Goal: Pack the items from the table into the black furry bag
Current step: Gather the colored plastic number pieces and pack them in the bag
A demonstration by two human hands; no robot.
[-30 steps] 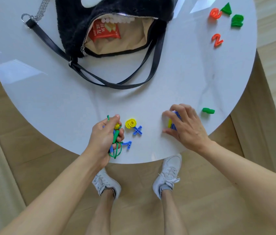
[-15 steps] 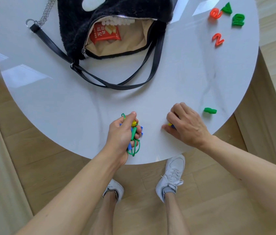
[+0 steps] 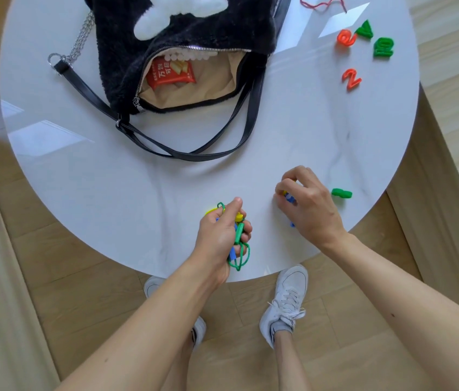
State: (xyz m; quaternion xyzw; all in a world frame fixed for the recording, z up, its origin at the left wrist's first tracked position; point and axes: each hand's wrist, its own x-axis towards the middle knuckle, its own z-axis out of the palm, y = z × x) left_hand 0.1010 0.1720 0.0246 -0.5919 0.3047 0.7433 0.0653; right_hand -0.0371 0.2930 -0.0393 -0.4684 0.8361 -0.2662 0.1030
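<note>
The black furry bag (image 3: 183,32) lies open at the back of the round white table (image 3: 109,179), a red snack packet (image 3: 170,74) on its tan lining. My left hand (image 3: 219,235) is closed on a bunch of green, yellow and blue toy pieces with a green cord (image 3: 241,256) near the front edge. My right hand (image 3: 307,204) is curled over small blue and yellow pieces (image 3: 289,196) on the table. A green piece (image 3: 341,193) lies just right of it.
The bag's black straps (image 3: 194,156) loop across the table's middle, and a chain (image 3: 81,38) runs at the back left. Two orange pieces (image 3: 351,80) and two green ones (image 3: 382,47) sit at the back right. A red string (image 3: 321,2) lies behind them.
My left hand moved right and swept up the yellow and blue pieces that lay beside it. My right hand stayed over its pieces, fingers curling tighter.
</note>
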